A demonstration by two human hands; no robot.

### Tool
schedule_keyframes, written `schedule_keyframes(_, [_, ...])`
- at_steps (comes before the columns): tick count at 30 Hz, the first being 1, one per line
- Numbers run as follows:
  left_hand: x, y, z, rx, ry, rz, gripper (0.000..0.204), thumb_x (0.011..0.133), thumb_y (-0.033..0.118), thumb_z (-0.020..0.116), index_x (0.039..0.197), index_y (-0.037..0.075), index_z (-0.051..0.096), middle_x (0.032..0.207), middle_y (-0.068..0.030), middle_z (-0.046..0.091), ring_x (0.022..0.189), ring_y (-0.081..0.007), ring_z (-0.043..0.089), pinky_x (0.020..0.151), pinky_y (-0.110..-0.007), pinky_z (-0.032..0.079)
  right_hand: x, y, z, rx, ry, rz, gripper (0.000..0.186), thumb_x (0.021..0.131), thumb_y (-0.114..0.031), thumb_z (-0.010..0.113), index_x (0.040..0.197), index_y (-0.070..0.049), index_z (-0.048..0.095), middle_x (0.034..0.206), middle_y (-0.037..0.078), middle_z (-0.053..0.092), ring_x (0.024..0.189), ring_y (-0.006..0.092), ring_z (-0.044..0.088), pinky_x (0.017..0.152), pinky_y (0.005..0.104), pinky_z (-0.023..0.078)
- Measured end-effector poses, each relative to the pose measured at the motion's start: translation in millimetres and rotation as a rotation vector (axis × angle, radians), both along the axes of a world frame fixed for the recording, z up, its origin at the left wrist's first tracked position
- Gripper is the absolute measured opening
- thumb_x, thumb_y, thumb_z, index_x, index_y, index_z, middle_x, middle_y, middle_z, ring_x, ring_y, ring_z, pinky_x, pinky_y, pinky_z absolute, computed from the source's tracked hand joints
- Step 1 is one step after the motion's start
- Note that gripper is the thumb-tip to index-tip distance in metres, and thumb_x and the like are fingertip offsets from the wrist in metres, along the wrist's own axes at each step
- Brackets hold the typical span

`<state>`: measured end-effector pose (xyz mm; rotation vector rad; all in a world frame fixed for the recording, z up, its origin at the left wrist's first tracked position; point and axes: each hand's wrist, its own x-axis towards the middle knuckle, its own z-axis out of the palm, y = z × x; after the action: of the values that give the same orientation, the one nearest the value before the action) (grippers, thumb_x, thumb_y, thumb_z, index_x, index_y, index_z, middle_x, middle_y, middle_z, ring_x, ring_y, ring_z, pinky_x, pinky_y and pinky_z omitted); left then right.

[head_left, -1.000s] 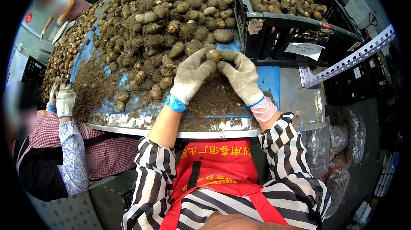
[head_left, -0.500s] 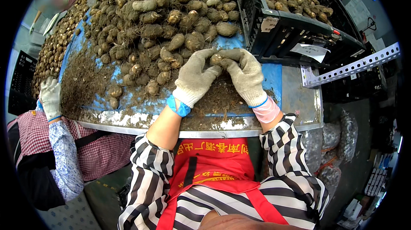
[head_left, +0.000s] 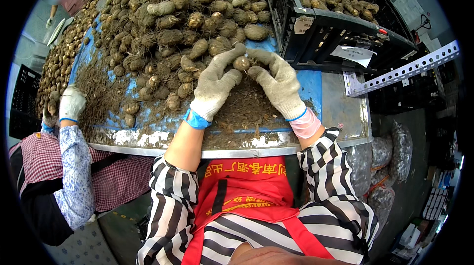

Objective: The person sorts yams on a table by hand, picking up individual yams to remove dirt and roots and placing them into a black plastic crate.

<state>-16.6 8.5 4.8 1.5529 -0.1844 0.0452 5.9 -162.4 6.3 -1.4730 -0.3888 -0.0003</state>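
A small round brown taro is between my two gloved hands above the table's near part. My left hand is closed on it, fingers on its far side and thumb near its lower side. My right hand is just to its right, with fingers and thumb apart and their tips close to the taro; whether they touch it I cannot tell. Both gloves are whitish and soiled. Beyond my hands rises a large heap of hairy, dirt-covered taros. Loose roots and soil lie below my hands.
A black crate of taros stands at the back right, beside a perforated metal bar. At left, a co-worker's gloved hand is at another taro pile. Another person stands far left. Filled clear bags sit right of the table's metal edge.
My right fingers have come apart from their earlier hold around the taro, and my left hand keeps it. The co-worker's hand at left has shifted rightward.
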Motion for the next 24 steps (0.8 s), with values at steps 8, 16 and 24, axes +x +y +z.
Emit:
schedule_keyframes(8, [1.8, -4.5, -6.5, -0.289, 0.089, 0.012, 0.048, 0.091, 0.000, 0.058, 0.137, -0.005, 0.049, 0.129, -0.0123, 0.058, 0.111, -0.0136, 0.058, 0.094, -0.026, 0.048, -2.1, -2.0, 1.2, 0.001, 0.072, 0.018, 0.021, 0.093, -0.003, 0.063, 0.112, 0.005, 0.064, 0.104, 0.010, 0.071, 0.095, 0.0130, 0.065, 0.086, 0.0246, 0.052])
schedule_keyframes(16, [-3.7, -8.1, 1.1, -0.200, 0.171, -0.091, 0.049, 0.091, 0.003, 0.061, 0.137, -0.007, 0.046, 0.123, -0.0110, 0.061, 0.101, -0.0129, 0.060, 0.088, -0.025, 0.049, -0.7, -1.1, -5.1, -0.140, -0.103, -0.121, 0.009, 0.092, 0.000, 0.060, 0.099, 0.001, 0.066, 0.093, 0.010, 0.071, 0.087, 0.0167, 0.068, 0.080, 0.0274, 0.054])
schedule_keyframes(24, [-4.2, -5.5, 4.8, -0.338, 0.160, -0.110, 0.049, 0.092, 0.004, 0.060, 0.139, -0.005, 0.046, 0.115, -0.0070, 0.062, 0.098, -0.0110, 0.059, 0.087, -0.024, 0.048, 4.9, -6.3, -2.8, -0.453, -0.223, -0.308, 0.016, 0.089, 0.002, 0.058, 0.102, -0.002, 0.067, 0.094, 0.011, 0.071, 0.088, 0.0208, 0.069, 0.080, 0.0310, 0.054])
